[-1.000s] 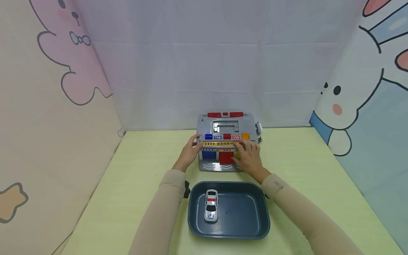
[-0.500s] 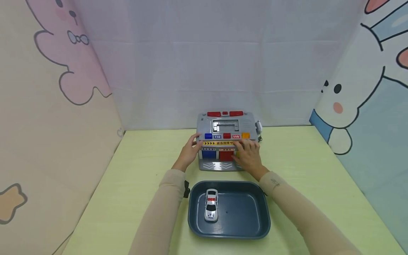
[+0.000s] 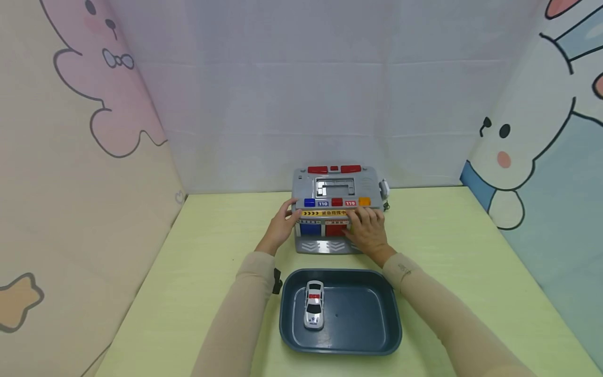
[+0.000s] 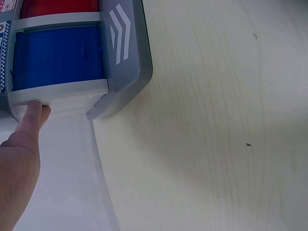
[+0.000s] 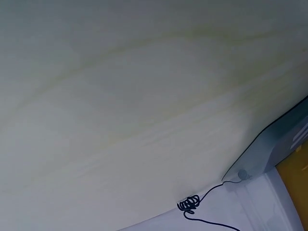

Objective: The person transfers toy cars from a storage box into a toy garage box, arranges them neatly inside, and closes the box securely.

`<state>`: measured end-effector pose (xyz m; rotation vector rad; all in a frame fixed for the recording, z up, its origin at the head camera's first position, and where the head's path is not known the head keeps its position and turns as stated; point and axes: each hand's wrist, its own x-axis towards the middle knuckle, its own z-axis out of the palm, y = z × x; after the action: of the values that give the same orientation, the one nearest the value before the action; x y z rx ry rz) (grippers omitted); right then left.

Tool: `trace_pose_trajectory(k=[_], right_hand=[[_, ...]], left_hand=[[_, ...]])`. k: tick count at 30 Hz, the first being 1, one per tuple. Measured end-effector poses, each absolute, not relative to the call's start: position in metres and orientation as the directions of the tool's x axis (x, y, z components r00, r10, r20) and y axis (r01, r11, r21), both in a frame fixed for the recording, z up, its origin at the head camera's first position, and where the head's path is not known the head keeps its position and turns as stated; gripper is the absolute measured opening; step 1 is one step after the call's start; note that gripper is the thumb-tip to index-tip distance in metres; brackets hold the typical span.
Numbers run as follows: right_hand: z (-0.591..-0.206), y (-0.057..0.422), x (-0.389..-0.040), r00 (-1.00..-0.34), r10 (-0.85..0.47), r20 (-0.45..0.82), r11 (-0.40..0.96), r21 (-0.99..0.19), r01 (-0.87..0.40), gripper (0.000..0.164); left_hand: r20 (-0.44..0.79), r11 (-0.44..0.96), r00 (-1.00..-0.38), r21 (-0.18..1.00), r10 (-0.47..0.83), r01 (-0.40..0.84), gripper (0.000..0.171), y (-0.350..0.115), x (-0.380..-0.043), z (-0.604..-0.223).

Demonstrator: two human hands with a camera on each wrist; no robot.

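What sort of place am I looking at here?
Probably a children's play corner, or a booth made up as one: there's a large cartoon rabbit at the side, a toy emergency station and a toy police car.

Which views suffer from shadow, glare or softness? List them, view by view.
Head: evenly lit and fairly sharp, with pale sheen on the grey ramp; left wrist: soft shadow patches on the table; right wrist: dim, the surface soft and smeary, though the coiled cord stands out dark.
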<state>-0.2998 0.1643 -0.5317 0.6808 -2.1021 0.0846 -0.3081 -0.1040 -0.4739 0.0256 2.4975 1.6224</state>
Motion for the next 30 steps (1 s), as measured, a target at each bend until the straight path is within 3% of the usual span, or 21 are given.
trace_pose_trajectory(k=[8, 20, 30], right_hand=[[-0.5339, 0.1638, -0.3052, -0.381, -0.445, 0.81, 0.845, 0.24, -0.478, 0.083], [-0.5325, 0.1602, -0.306, -0.403, -0.451, 0.796, 0.848, 0.241, -0.473, 0.082], [-0.5319, 0.1587, -0.3071, -0.379, -0.439, 0.815, 0.846, 0.232, -0.481, 0.079]], left_hand=[[-0.123, 0.41, -0.987, 0.91, 0.106, -0.07, 0.051, -0.1047, -0.3076, -0.473], [-0.124, 0.411, -0.985, 0.91, 0.118, -0.065, 0.053, -0.1074, -0.3106, -0.4744], [-0.117, 0.428, -0.986, 0.902, 0.121, -0.055, 0.051, -0.108, -0.3094, -0.4727]])
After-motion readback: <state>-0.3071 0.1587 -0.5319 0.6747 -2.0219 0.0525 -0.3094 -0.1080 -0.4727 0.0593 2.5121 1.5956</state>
